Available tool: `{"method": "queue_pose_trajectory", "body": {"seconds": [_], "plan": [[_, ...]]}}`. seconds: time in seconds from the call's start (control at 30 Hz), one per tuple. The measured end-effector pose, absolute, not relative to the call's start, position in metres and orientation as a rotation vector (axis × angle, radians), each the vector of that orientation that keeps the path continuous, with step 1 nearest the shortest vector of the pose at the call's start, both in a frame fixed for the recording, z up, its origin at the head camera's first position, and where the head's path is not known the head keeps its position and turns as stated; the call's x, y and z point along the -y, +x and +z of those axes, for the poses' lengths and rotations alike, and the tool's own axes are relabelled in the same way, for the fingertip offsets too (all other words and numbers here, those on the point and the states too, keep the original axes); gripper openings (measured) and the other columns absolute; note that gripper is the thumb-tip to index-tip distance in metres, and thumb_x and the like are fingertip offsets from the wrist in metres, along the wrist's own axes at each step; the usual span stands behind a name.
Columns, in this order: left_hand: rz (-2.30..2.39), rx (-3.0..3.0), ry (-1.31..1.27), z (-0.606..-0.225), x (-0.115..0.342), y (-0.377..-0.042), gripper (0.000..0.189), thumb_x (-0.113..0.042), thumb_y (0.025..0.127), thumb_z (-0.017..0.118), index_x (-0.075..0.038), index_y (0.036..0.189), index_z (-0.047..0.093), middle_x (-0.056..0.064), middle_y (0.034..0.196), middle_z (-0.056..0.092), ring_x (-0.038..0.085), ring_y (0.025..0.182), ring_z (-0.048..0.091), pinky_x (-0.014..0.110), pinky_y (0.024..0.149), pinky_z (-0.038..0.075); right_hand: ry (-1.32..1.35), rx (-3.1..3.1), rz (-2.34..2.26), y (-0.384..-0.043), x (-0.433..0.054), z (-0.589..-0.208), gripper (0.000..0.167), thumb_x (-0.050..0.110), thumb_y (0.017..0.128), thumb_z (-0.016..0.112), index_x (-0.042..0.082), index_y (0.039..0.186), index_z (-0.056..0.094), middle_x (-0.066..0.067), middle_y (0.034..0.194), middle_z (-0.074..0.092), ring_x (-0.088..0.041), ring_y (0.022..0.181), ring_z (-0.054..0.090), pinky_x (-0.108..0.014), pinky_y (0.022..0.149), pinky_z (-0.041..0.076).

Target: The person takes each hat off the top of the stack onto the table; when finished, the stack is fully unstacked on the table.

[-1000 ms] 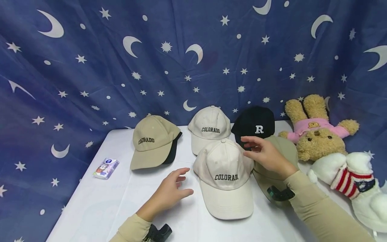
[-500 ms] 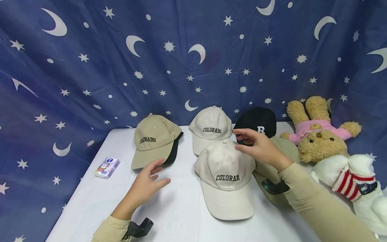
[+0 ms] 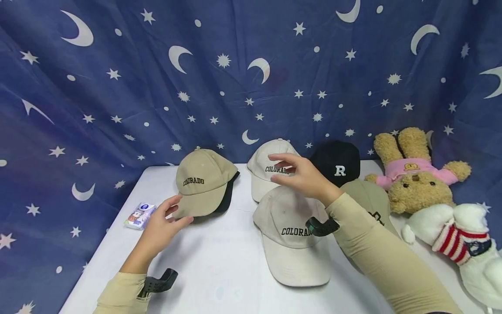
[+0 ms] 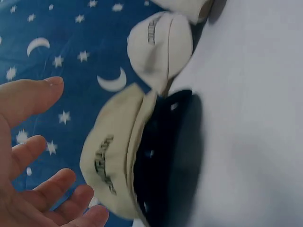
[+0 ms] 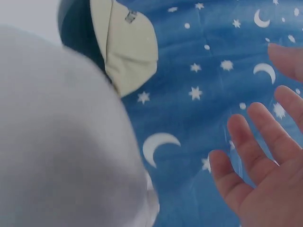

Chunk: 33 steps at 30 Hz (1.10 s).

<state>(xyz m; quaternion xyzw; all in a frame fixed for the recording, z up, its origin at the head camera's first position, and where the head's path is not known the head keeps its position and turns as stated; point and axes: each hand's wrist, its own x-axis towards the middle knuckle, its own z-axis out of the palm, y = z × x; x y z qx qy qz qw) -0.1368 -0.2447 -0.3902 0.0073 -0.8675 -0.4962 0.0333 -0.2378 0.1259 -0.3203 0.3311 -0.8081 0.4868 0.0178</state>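
In the head view a khaki COLORADO cap [image 3: 201, 176] sits over a dark cap [image 3: 226, 197] at the left, its brim towards the front. My left hand [image 3: 161, 226] hovers by that brim with fingers spread loosely and nothing held. The left wrist view shows the same khaki cap [image 4: 116, 156] just beyond the fingertips. My right hand [image 3: 300, 174] is above the front white COLORADO cap [image 3: 296, 261], partly covering the rear white cap [image 3: 260, 185]. Its fingers are relaxed around nothing, as the right wrist view also shows.
A black cap [image 3: 337, 159] with an R and an olive cap [image 3: 366, 196] stand to the right. Further right lie a teddy bear [image 3: 417, 189] in pink and a white plush toy [image 3: 470, 244]. A small tissue pack [image 3: 140, 216] lies at the left, and a starry curtain [image 3: 219, 113] hangs behind.
My left hand has moved left and slightly forward, from beside the front white cap to the khaki cap's brim. My right hand has moved left across the front white cap. The caps stay put.
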Motion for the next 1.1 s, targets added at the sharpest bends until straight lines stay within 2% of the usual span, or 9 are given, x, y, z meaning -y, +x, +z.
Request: {"method": "queue_pose_trajectory", "body": {"seconds": [0.5,0.67,0.77,0.93,1.03,1.1], "plan": [[-1.636,2.667,0.238,-0.414,0.292,-0.15,0.083,-0.024,0.094,0.073,0.0,0.157,0.024,0.024,0.159,0.023,0.043,0.144,0.027,0.055,0.112,0.031,1.092,2.692,1.457,-0.256,-0.042,-0.323,0.056,0.017,0.089,0.073,0.011,0.143,0.056,-0.004,0.143,0.055,-0.024,0.121,0.056,-0.038,0.097,0.048],[-1.661,2.657,0.286,-0.422,0.3,-0.152,0.081,-0.025,0.095,0.071,-0.002,0.157,0.024,0.027,0.158,0.023,0.044,0.142,0.031,0.055,0.11,0.034,1.088,2.719,1.435,-0.262,-0.02,-0.33,0.056,0.018,0.089,0.073,0.012,0.142,0.057,-0.005,0.142,0.055,-0.023,0.12,0.057,-0.033,0.088,0.051],[-1.673,2.654,0.311,-0.428,0.303,-0.154,0.08,-0.026,0.095,0.071,-0.002,0.157,0.025,0.027,0.158,0.023,0.043,0.141,0.034,0.054,0.108,0.038,1.088,2.741,1.435,-0.266,-0.009,-0.335,0.057,0.017,0.089,0.073,0.01,0.143,0.056,-0.007,0.144,0.053,-0.027,0.12,0.057,-0.031,0.085,0.051],[-1.719,2.626,0.316,-0.436,0.304,-0.158,0.081,-0.025,0.095,0.072,-0.001,0.156,0.025,0.026,0.158,0.026,0.042,0.14,0.036,0.053,0.107,0.039,1.079,2.784,1.437,-0.273,0.006,-0.346,0.057,0.016,0.089,0.072,0.009,0.144,0.055,-0.007,0.145,0.052,-0.032,0.123,0.055,-0.032,0.088,0.05],[-1.727,2.614,0.318,-0.438,0.304,-0.16,0.081,-0.024,0.095,0.072,-0.001,0.156,0.025,0.026,0.157,0.028,0.041,0.137,0.041,0.048,0.105,0.043,1.055,2.812,1.427,-0.276,0.013,-0.352,0.058,0.018,0.089,0.071,0.01,0.145,0.054,-0.005,0.145,0.052,-0.03,0.123,0.054,-0.033,0.091,0.049],[-1.738,2.607,0.32,-0.439,0.303,-0.161,0.079,-0.023,0.095,0.071,-0.001,0.156,0.025,0.026,0.156,0.029,0.04,0.133,0.044,0.039,0.099,0.048,1.033,2.827,1.419,-0.279,0.016,-0.356,0.059,0.019,0.089,0.072,0.011,0.145,0.054,-0.005,0.145,0.053,-0.028,0.122,0.054,-0.033,0.092,0.048]]}}
